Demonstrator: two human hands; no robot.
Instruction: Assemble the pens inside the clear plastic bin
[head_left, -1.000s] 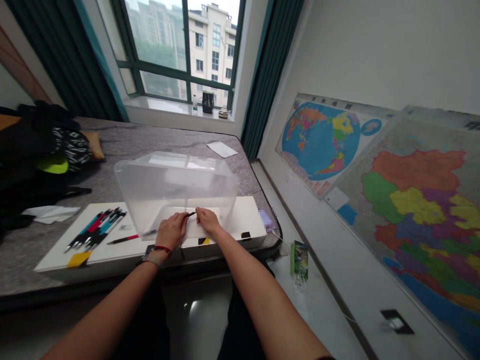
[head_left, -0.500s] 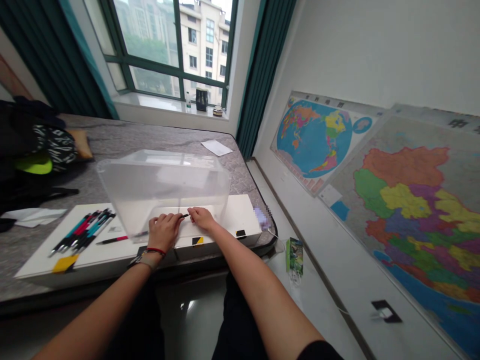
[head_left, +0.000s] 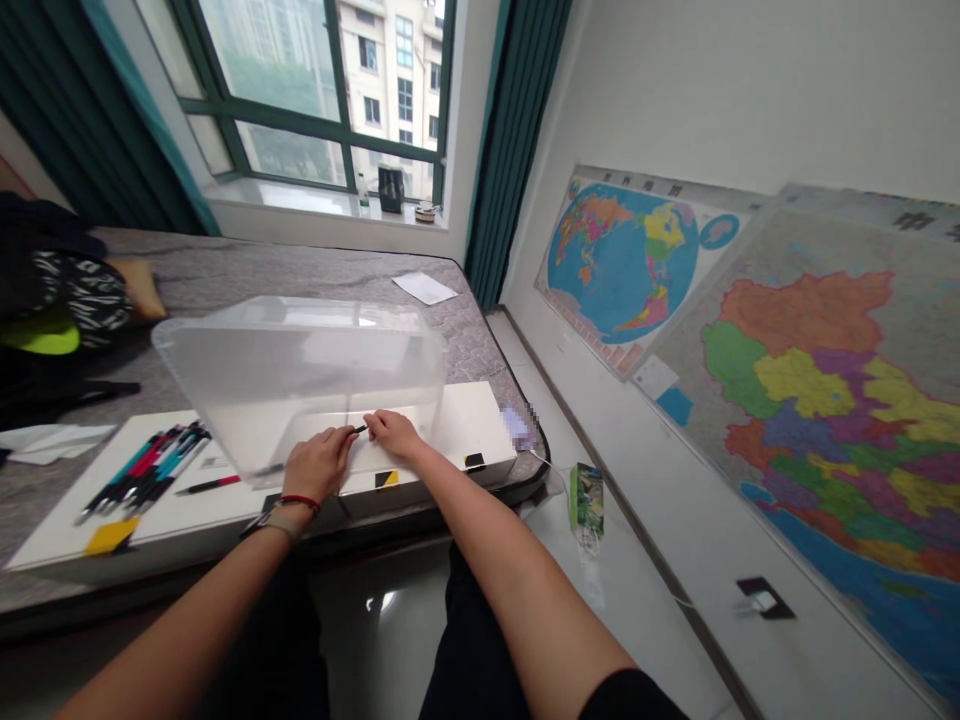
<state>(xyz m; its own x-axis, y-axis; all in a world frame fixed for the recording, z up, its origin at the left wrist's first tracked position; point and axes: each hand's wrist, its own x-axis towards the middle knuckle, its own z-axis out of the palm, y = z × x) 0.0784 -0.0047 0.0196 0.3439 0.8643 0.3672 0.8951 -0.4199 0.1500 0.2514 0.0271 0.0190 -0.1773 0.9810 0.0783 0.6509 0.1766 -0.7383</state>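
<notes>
My left hand (head_left: 319, 462) is closed round a slim black pen (head_left: 359, 430), most of which its fingers hide. The fingers of my right hand (head_left: 391, 433) pinch the other end, so the pen spans the small gap between both hands. They are held in front of a clear plastic bin (head_left: 300, 355) that lies tipped with its opening toward me. Under them is a white flat box (head_left: 472, 425) with black and yellow tape. Several pens (head_left: 150, 465) in red, blue and black lie in a pile to the left. One red and black pen (head_left: 208, 485) lies alone beside my left hand.
The boxes stand along the near edge of a grey mattress (head_left: 300, 262). Crumpled white paper (head_left: 56, 442) and a dark bag (head_left: 75, 300) lie on the left, a white sheet (head_left: 424, 288) farther back. A green box (head_left: 586, 498) stands on the floor at right.
The view has shifted, so the whole scene slides to the left. Both hands keep the pen between them in front of the bin, with only slight finger movement.
</notes>
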